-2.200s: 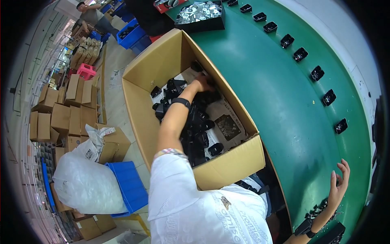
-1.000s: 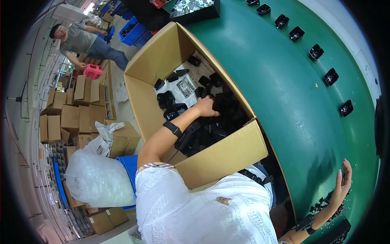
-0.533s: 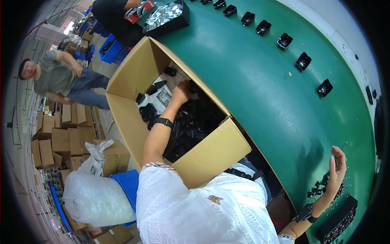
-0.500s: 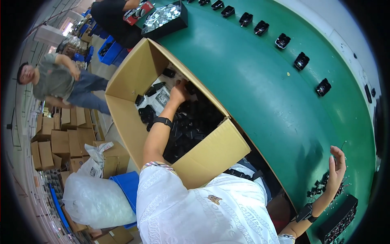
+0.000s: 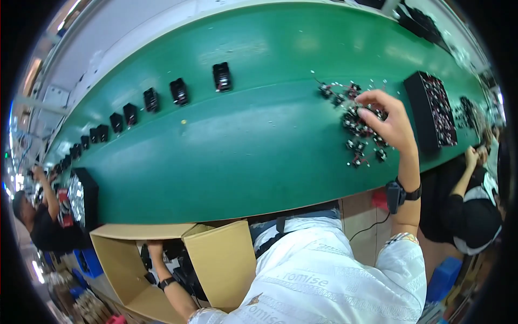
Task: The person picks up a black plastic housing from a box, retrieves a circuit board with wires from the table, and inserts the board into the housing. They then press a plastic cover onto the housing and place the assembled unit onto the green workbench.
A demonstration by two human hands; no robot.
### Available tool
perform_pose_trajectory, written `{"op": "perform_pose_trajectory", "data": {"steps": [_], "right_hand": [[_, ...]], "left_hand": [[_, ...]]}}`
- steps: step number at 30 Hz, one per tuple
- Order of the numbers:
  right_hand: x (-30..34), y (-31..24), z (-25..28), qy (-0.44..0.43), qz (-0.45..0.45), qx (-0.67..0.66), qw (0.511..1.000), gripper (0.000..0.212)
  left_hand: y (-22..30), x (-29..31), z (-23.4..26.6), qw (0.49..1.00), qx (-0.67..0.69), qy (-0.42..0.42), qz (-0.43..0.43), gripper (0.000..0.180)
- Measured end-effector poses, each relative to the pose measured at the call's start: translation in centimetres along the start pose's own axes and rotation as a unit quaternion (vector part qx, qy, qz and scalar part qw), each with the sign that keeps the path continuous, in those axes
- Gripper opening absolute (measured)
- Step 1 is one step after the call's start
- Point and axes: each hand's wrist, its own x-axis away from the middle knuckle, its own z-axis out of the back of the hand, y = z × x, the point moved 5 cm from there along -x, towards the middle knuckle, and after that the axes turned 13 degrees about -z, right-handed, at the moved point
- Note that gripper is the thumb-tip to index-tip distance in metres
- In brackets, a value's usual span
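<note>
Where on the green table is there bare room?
Bare: the stretch of green table between the rightmost black housing and the loose wired parts. Crowded: among those parts, around the right hand, and inside the black tray.

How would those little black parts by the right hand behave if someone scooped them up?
The black parts are probably light, being small beside the right hand. Their thin reddish wires look floppy and might snag, since they lie jumbled. Rolling seems unlikely, given their uneven shapes.
</note>
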Motion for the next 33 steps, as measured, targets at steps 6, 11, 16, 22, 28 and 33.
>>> {"op": "perform_pose_trajectory", "data": {"steps": [6,11,16,22,28,33], "right_hand": [[1.6,2.5,2.7,0.069,-0.056,0.124,0.988,0.021],[-3.7,1.1,-1.5,0.059,-0.010,0.194,0.979,0.038],[-7.8,3.4,-8.2,-0.016,0.026,0.367,0.930,0.050],[-7.7,4.7,-9.6,-0.007,0.096,0.149,0.984,0.023],[-7.3,2.7,-11.6,-0.109,-0.130,-0.325,0.930,0.026],[-7.0,-0.5,-15.1,-0.181,-0.145,-0.304,0.924,0.024]], "left_hand": [[4.8,-3.5,10.7,0.857,0.336,0.306,0.244,0.040],[15.4,-5.0,25.7,0.857,0.303,0.413,0.057,0.026],[31.3,-15.8,26.1,0.911,0.313,0.245,-0.110,0.022],[51.1,-27.6,20.2,0.897,0.373,-0.029,-0.233,0.028],[60.3,-31.8,11.2,0.733,0.561,-0.227,-0.311,0.026],[59.7,-34.0,7.4,0.757,0.546,-0.266,-0.241,0.025]]}}
